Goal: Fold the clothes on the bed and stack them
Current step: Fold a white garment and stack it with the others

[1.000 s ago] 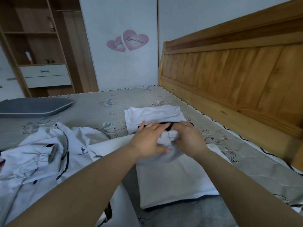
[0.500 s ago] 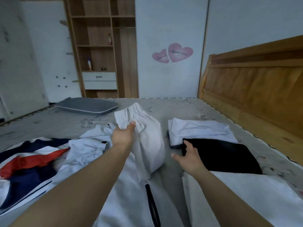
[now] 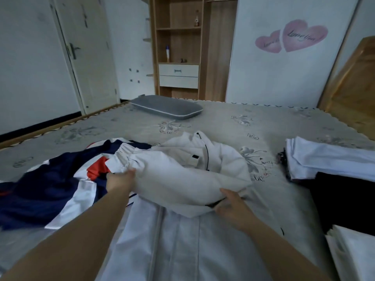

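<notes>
white shorts (image 3: 182, 179) apparently in both hands

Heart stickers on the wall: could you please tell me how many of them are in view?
2. The smaller heart sticker is on the white wall beside the headboard, and the larger heart sticker overlaps it on its right. None seems hidden.
</notes>
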